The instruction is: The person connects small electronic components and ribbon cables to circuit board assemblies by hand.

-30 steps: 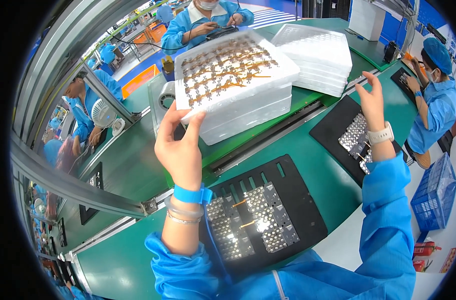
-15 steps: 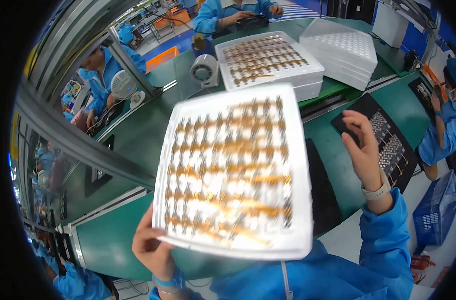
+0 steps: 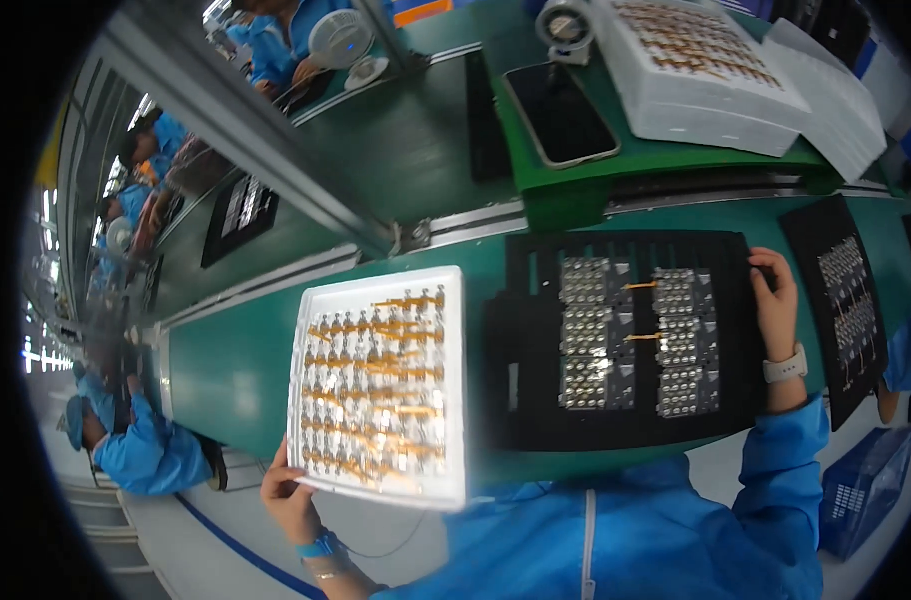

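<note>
— What has the left hand (image 3: 294, 498) got?

— It is closed on the near corner of a white tray (image 3: 380, 385), fingers curled over the lower left rim; the tray sits left of centre in the frame, on the green bench top (image 3: 231, 360), and its pockets hold rows of small parts with orange strips.

— And the right hand (image 3: 776, 300)?

— At the right of the frame, fingers bent over the far right edge of a black tray (image 3: 636, 335); it touches that edge, but whether it truly grips I cannot tell, since the fingertips are hidden against the black; a pale watch (image 3: 786, 365) sits on the wrist.

— What lies in the black tray?

— Two blocks of small silvery parts in rows, a couple of orange strips among them; it lies just beside the white tray, in the middle of the frame.

— Further out?

— A second black tray (image 3: 844, 300) at the right edge; at the upper right a stack of white trays (image 3: 711, 95) on a raised green shelf, with a dark phone (image 3: 561, 115) just left of it; a metal rail (image 3: 266, 150) crosses the upper left; a blue crate (image 3: 866, 490) stands at the lower right; other people in blue coats sit at the left edge and the top.
</note>
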The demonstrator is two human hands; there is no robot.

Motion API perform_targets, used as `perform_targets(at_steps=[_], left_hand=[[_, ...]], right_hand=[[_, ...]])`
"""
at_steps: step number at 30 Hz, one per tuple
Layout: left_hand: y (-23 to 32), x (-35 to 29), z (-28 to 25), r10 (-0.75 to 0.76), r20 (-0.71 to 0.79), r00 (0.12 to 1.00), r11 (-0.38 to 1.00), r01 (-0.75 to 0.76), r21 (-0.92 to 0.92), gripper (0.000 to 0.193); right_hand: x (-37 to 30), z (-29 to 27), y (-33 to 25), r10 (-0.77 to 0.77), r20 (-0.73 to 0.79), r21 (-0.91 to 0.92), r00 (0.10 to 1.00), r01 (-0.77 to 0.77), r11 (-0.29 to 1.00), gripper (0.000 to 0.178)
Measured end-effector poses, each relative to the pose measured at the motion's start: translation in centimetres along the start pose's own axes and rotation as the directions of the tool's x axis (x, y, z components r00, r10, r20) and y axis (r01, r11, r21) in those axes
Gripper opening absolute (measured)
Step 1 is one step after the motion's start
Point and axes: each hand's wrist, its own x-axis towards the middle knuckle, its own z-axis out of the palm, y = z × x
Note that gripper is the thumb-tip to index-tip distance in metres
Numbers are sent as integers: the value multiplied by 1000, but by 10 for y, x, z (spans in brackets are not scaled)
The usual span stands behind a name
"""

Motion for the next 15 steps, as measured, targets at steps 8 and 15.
perform_targets(at_steps=[8, 15], left_hand=[[-40, 5, 10, -90, -87, 992, 996, 92, 22, 21], [-38, 15, 20, -107, -2, 994, 936, 102, 338, 20]], right_hand=[[1, -8, 13, -32, 65, -127, 997, 40, 991, 12], [3, -6, 9, -47, 104, -188, 993, 66, 980, 14]])
